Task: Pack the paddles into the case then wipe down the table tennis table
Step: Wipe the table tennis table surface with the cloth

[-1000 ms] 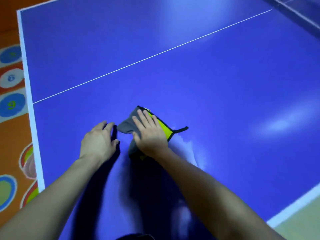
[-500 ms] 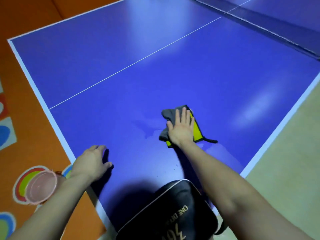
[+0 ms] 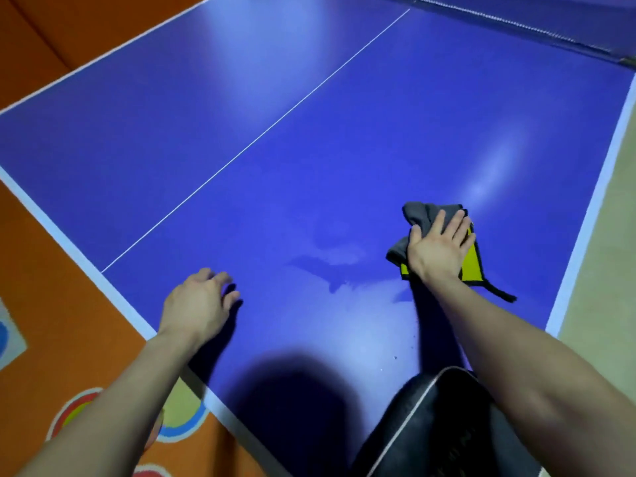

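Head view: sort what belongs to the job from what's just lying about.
Job: grey-and-yellow cloth pressed flat under the right hand; blue table; black case; left hand resting on the table.
Lying about: patterned floor mat; net.

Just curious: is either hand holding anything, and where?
Nothing is gripped. The right hand presses flat on the middle of the cloth; the left hand rests on the table.

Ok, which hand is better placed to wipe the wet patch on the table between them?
Right. The right hand lies flat on the cloth, just beside the wet patch. The left hand rests on the table near its edge, holding nothing.
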